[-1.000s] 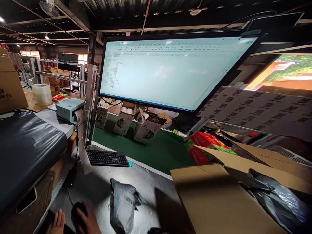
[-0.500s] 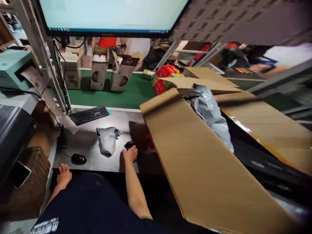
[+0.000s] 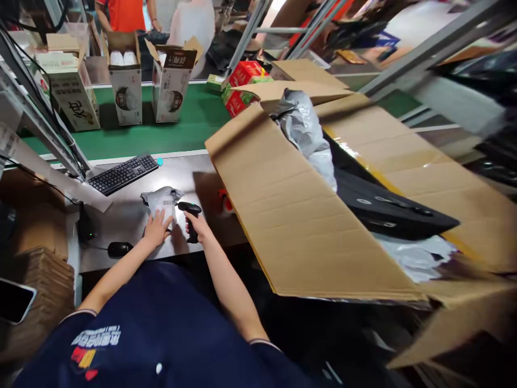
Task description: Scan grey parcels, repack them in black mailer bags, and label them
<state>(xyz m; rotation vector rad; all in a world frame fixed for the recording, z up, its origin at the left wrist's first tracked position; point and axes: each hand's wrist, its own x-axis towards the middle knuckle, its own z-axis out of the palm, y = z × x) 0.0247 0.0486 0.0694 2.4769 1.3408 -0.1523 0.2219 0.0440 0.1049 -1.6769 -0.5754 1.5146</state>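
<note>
A grey plastic mailer bag (image 3: 162, 198) with a barcode label lies on the metal bench (image 3: 117, 221). My left hand (image 3: 157, 228) rests on its near side, fingers spread. Just right of the bag, my right hand (image 3: 198, 226) grips a black barcode scanner (image 3: 191, 208) by its handle. The scanner's head points left toward the label, and a bright patch shows on the bag beside it.
A large open carton (image 3: 315, 231) with grey bags and a black item inside stands on the right. The keyboard (image 3: 123, 173) and mouse (image 3: 119, 249) are at the left. Several boxes (image 3: 126, 97) line the green conveyor (image 3: 202, 124) behind. A person in orange stands beyond.
My left hand has moved from the bench's front edge onto the bag. My right hand has lifted the scanner and turned it toward the label. The view has tilted down and shifted right.
</note>
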